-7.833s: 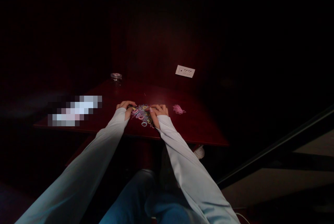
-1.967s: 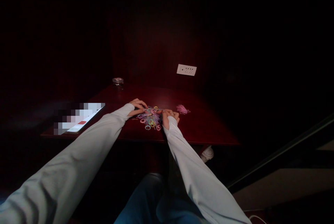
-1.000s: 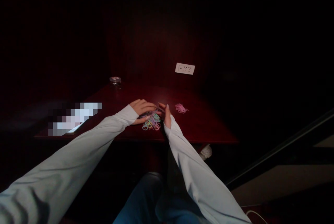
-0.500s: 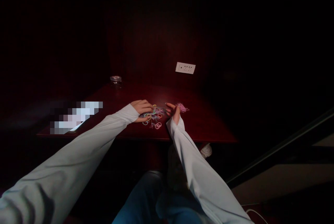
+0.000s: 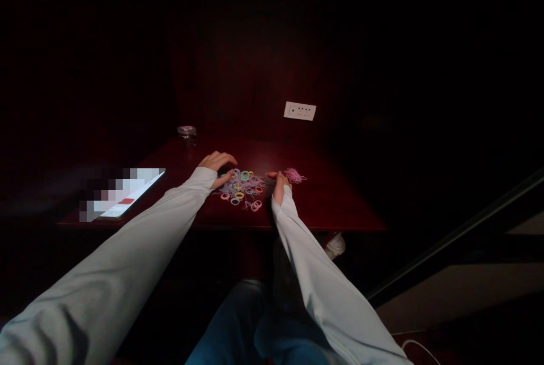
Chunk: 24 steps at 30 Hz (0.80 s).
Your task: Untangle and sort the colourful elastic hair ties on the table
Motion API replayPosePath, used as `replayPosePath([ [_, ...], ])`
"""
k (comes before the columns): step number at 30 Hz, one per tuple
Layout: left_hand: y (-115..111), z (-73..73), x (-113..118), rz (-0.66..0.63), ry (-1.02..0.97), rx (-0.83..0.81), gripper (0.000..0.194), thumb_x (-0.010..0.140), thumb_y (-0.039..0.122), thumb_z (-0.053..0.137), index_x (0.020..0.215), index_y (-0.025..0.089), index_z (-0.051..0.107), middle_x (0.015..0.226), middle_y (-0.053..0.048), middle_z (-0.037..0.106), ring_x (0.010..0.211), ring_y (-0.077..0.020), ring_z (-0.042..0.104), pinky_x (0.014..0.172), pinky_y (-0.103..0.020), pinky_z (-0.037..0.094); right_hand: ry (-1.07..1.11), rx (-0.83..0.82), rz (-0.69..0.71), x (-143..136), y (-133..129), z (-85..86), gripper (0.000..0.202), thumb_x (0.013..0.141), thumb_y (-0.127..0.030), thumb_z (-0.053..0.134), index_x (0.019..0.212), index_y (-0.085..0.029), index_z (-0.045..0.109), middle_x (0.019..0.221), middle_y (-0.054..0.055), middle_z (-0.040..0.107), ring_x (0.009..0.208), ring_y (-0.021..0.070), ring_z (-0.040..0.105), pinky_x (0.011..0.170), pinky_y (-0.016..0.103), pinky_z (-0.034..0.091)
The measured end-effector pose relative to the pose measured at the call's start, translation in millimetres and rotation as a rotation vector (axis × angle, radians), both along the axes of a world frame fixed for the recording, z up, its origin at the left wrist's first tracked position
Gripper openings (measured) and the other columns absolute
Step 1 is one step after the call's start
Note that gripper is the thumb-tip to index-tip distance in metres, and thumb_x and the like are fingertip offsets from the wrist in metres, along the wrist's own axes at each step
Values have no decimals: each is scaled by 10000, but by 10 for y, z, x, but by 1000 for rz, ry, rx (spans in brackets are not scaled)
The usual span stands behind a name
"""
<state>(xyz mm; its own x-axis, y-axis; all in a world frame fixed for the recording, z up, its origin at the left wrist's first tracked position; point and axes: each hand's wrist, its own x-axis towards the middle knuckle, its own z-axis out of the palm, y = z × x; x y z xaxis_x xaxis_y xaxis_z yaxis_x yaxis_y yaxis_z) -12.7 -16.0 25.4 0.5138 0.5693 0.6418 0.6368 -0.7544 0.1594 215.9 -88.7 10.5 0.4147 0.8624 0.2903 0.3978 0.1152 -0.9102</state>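
Note:
A loose pile of multicoloured hair ties [image 5: 239, 188] lies on the dark red table, with thin purple and pink bands and thicker green, yellow, blue and pink rings. My left hand [image 5: 217, 165] is at the pile's left edge, fingers arched and apart from the thumb, with nothing visible in it. My right hand [image 5: 280, 185] rests on its side just right of the pile, fingers stretched to the left; part of its fingers is hidden. Close behind that hand sits a smaller heap of pink hair ties [image 5: 294, 175].
A lit tablet or phone [image 5: 127, 202], partly blurred out, lies on the left of the table [image 5: 335, 206]. At the back left stands a clear lidded jar [image 5: 187, 132]. A white socket plate [image 5: 300, 110] is on the back wall. Below the table edge shows a pale shoe [image 5: 335, 246].
My left hand has drawn back to the left, uncovering more of the mixed pile. My right hand has shifted slightly left and its fingers have come lower, nearer the pile.

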Motion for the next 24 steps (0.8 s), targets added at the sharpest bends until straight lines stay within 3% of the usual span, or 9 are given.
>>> replayPosePath([
  [4, 11, -15, -1, 8, -59, 6, 280, 929, 284, 473, 1130, 225, 660, 1204, -65, 688, 1040, -266, 562, 944, -412, 428, -229, -192, -77, -6, -69, 55, 407, 975, -351, 370, 908, -272, 763, 1183, 19, 719, 1218, 266, 489, 1103, 475, 243],
  [9, -12, -10, 21, -29, -31, 5, 289, 980, 326, 420, 1094, 229, 667, 1178, -58, 700, 1043, -247, 569, 961, -406, 416, -406, -305, -52, -33, -101, 136, 420, 988, -300, 370, 914, -237, 778, 1164, 46, 736, 1239, 258, 479, 1090, 452, 230],
  [17, -30, -26, 41, -223, 87, -31, 407, 948, 482, 510, 1255, 255, 652, 1332, -73, 646, 1091, -267, 546, 983, -430, 409, -509, -311, 33, -64, -74, 104, 459, 1025, -346, 339, 1027, -273, 792, 1246, 23, 719, 1258, 260, 465, 1084, 433, 225],
  [24, 13, -70, 48, -254, 144, -82, 523, 902, 540, 584, 1362, 292, 611, 1422, -74, 592, 1138, -285, 519, 1022, -453, 395, -454, -210, 113, -42, -34, 20, 457, 1029, -333, 350, 964, -339, 803, 1211, -23, 718, 1183, 239, 459, 1061, 406, 252],
])
